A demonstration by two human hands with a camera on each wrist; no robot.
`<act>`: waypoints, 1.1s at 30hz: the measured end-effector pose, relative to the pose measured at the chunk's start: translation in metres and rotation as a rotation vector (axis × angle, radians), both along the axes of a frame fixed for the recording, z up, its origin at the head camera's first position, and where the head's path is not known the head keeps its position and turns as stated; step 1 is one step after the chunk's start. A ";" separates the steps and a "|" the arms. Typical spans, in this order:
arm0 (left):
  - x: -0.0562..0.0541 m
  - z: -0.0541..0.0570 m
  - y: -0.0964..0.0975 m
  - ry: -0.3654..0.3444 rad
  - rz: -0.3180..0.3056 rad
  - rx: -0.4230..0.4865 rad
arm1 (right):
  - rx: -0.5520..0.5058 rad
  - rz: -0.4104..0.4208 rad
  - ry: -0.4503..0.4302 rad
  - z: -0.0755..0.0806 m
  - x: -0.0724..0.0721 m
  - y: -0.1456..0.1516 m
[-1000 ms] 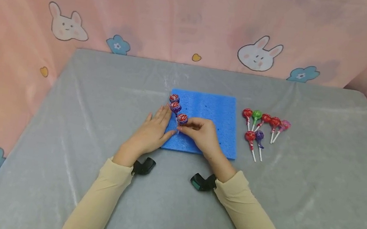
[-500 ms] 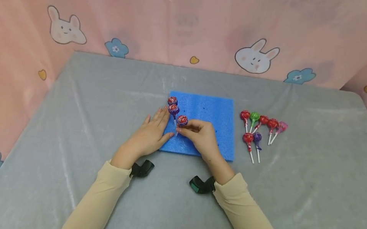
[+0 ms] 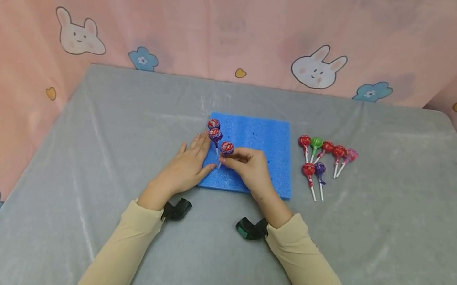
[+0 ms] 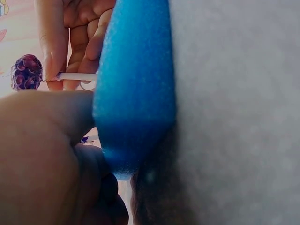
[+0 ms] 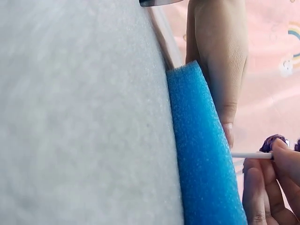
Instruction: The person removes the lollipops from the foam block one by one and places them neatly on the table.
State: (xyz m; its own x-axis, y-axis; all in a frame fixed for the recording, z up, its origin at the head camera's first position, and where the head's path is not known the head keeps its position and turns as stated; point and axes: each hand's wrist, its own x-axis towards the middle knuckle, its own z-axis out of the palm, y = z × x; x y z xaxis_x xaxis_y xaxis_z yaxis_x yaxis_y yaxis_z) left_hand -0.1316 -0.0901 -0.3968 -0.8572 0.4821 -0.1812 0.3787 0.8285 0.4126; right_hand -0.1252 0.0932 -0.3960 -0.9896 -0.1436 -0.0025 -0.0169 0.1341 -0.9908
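Observation:
My right hand [image 3: 252, 170] pinches a lollipop with a red and purple wrapper [image 3: 226, 148] by its white stick, just under the candy. The stick points down to the left part of a blue foam block [image 3: 264, 137]; in the right wrist view, the end of the white stick [image 5: 248, 155] meets the foam's top face. My left hand [image 3: 183, 168] rests with straight fingers along the block's left edge, its thumb over the foam. Beyond the held candy, two similar lollipops, one farther back [image 3: 213, 124] and one nearer [image 3: 215, 135], stand in the foam near that edge.
To the right of the block, several wrapped lollipops lie on the grey cloth, among them a green one [image 3: 317, 142], a pink one [image 3: 351, 155] and a purple one [image 3: 320, 169]. A pink printed curtain [image 3: 270, 23] hangs behind the table [image 3: 152, 94].
The held lollipop has shifted slightly right, away from the two standing ones. My right hand keeps its pinch and my left hand stays on the foam. The head view has tilted a little.

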 end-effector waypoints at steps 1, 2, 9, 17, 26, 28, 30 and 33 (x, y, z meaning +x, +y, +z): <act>0.000 0.000 0.000 0.000 -0.001 -0.003 | -0.019 -0.011 -0.012 0.000 0.000 0.000; -0.001 0.000 0.000 -0.003 0.001 -0.008 | -0.033 -0.024 -0.022 0.001 0.000 0.001; -0.002 0.001 0.003 -0.005 -0.001 -0.017 | -0.056 -0.067 -0.047 0.007 0.000 0.004; 0.000 0.000 0.001 0.005 -0.005 -0.016 | -0.076 -0.051 -0.040 0.012 0.008 0.018; 0.001 0.001 0.000 -0.002 -0.007 0.000 | -0.058 -0.096 -0.073 0.014 0.020 0.058; 0.002 0.000 0.000 -0.005 -0.008 0.000 | -0.045 -0.108 -0.079 0.015 0.024 0.067; 0.002 0.001 0.000 -0.004 -0.009 0.002 | -0.029 -0.118 -0.066 0.015 0.027 0.076; 0.003 0.003 0.000 -0.006 -0.012 0.006 | -0.046 -0.122 -0.027 0.015 0.030 0.088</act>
State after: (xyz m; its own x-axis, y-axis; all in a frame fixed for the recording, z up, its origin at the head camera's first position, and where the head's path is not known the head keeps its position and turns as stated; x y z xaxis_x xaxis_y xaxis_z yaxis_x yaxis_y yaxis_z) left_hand -0.1288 -0.0896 -0.3936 -0.8505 0.4930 -0.1830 0.3859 0.8216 0.4196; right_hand -0.0951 0.1809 -0.3814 -0.9994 -0.0229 -0.0254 0.0233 0.0883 -0.9958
